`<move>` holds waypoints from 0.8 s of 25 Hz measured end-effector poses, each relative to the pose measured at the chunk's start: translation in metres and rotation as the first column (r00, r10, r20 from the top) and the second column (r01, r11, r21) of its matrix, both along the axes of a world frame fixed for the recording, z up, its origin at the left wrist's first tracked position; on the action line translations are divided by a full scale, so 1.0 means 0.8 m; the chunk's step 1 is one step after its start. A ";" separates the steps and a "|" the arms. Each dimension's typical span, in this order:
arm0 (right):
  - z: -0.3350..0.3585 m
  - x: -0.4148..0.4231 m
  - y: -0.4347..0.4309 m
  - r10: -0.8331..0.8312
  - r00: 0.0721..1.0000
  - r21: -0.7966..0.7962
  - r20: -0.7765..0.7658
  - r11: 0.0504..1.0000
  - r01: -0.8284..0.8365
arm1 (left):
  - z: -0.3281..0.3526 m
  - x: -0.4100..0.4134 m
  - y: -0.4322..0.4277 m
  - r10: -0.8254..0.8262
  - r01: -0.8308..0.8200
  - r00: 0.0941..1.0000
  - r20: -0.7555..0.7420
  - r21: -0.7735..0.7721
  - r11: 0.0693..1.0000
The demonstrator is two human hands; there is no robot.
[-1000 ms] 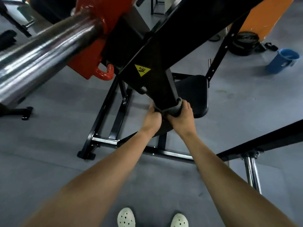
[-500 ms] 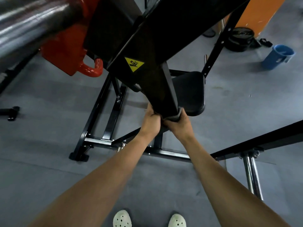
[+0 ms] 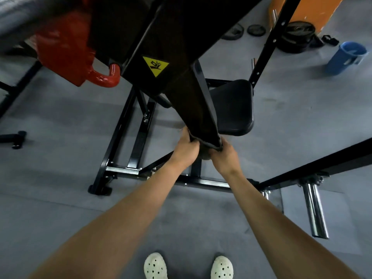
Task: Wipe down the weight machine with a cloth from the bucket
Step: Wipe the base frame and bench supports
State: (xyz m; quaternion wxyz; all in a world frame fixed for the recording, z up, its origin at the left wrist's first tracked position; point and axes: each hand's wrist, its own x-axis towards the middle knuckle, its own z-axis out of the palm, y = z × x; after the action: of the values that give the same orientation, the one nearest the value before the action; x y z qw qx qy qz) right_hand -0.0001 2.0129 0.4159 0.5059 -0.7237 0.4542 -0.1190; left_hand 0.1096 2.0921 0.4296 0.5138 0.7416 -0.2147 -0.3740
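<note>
A black upright post (image 3: 189, 97) of the weight machine slopes down toward me, with a yellow warning sticker (image 3: 155, 65) on it. A dark grey cloth (image 3: 213, 145) is wrapped round the post low down. My left hand (image 3: 186, 151) grips the cloth's left end and my right hand (image 3: 224, 158) grips its right end, both hands pressed close to the post. The blue bucket (image 3: 345, 57) stands on the floor at the far right.
A black seat pad (image 3: 233, 109) sits just behind the post. The black base frame (image 3: 120, 170) lies on the grey floor. A red bracket (image 3: 66, 49) hangs at upper left. Chrome pegs (image 3: 315, 210) stick out at right. Weight plates (image 3: 296, 37) lie near an orange wall.
Both hands have slid the cloth further down the post toward the base. My view has dropped with them, and the chrome bar at upper left has mostly left the frame.
</note>
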 end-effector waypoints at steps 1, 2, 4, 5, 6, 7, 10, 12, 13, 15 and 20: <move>-0.003 -0.001 0.001 -0.010 1.000 0.000 0.000 1.000 0.010 | -0.001 -0.004 0.002 -0.014 0.014 1.000 0.013 0.024 1.000; -0.002 -0.001 0.005 -0.048 0.998 -0.037 0.028 0.998 0.049 | -0.002 -0.008 0.004 0.018 -0.018 1.000 0.025 -0.001 1.000; 0.009 0.005 0.015 -0.143 0.974 -0.107 0.174 0.981 0.163 | -0.001 -0.018 0.009 0.173 -0.168 0.984 0.034 -0.111 0.979; 0.015 0.010 0.017 -0.177 0.956 -0.123 0.235 0.970 0.209 | -0.004 -0.024 0.012 0.241 -0.234 0.970 0.032 -0.151 0.960; 0.021 0.015 0.017 -0.184 0.945 -0.113 0.269 0.969 0.221 | -0.007 -0.031 0.015 0.281 -0.272 0.959 0.027 -0.184 0.945; 0.019 0.019 0.014 -0.161 0.944 -0.093 0.287 0.976 0.195 | -0.013 -0.037 0.018 0.296 -0.286 0.955 0.028 -0.194 0.938; -0.008 0.014 -0.003 -0.038 0.985 -0.045 0.169 0.998 0.046 | -0.031 -0.048 0.022 0.280 -0.268 0.955 0.098 -0.121 0.956; -0.021 0.003 -0.005 0.016 0.999 0.000 0.028 1.000 -0.016 | -0.037 -0.048 0.021 0.265 -0.261 0.951 0.157 -0.050 0.964; -0.026 -0.001 0.000 0.009 1.000 -0.001 0.015 1.000 -0.009 | -0.038 -0.049 0.021 0.269 -0.267 0.949 0.162 -0.034 0.963; -0.022 -0.002 0.017 -0.069 0.986 -0.069 0.151 0.994 0.080 | -0.039 -0.047 0.022 0.302 -0.298 0.940 0.157 -0.045 0.953; -0.005 0.016 -0.002 -0.234 0.849 0.293 0.473 0.951 0.099 | -0.046 -0.052 0.028 0.316 -0.305 0.945 0.088 -0.119 0.945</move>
State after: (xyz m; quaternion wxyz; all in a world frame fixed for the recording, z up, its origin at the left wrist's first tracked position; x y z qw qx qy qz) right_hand 0.0124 2.0111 0.4121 0.6839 -0.5530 0.3799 -0.2867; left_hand 0.0680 2.1142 0.3931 0.5920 0.7574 -0.1409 -0.2368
